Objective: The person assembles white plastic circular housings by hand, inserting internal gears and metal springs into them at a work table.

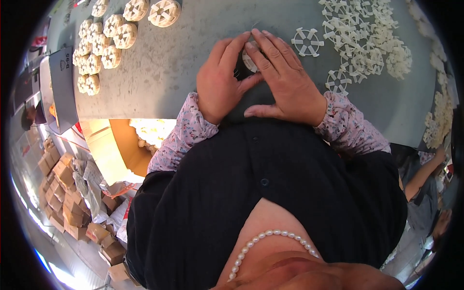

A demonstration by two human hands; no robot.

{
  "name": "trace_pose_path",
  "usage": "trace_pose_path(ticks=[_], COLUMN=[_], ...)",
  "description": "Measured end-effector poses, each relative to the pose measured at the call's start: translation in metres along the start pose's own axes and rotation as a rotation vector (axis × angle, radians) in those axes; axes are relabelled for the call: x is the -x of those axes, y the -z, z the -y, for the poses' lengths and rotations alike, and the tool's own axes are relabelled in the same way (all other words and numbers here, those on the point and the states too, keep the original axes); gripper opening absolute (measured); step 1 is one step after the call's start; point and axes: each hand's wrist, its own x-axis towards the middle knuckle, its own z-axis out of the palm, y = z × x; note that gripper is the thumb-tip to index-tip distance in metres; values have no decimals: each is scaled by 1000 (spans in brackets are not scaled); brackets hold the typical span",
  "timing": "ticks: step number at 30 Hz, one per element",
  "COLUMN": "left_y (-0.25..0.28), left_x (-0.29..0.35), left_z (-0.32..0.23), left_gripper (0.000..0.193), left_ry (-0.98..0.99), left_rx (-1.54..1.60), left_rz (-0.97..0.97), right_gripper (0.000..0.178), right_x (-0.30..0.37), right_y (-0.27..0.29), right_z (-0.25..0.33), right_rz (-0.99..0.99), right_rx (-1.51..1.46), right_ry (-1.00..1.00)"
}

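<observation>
My left hand (220,77) and my right hand (289,77) meet at the fingertips over the grey table, close in front of my body. Between them is a round white plastic part (249,63), mostly covered by my fingers. The left fingers and thumb curl around its left and near side. My right fingers press together over its far and right side, with the right thumb held apart from it. A single flat white spoked ring (307,42) lies just right of my right hand. Another spoked ring (338,82) lies by my right wrist.
A large heap of white spoked rings (360,38) covers the far right of the table (193,58). Stacks of cream round assemblies (112,57) stand at the far left. An open cardboard box (104,145) of pale parts sits below the left edge, near a dark blue bin (63,92).
</observation>
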Motion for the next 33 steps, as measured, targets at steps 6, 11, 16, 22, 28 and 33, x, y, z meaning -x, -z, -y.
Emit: trace_pose_path(ticks=[6,11,16,22,28,33], left_y=[3,5,7,44,56,64], left_x=[1,-6,-7,-21,-41,-80], left_z=[5,6,-6,42,58,123], left_gripper=[83,77,68,63,53,44], left_ry=[-11,-38,9,161,76,113], left_rx=[59,83,12,-238,-458,-565], left_rz=[6,6,82,-85,-182,-115], right_gripper=[61,26,52,37,40,38], right_x=[-11,-33,-15,-16,-15,-16], right_y=[50,65,44,54,47,51], right_z=[-25,-12,-38,-47,-60,-70], right_rz=[-80,-25,27,-90,-89,-120], right_rx=[129,62,193,240,380,494], right_ry=[-22,-47,182,-18,-48,-186])
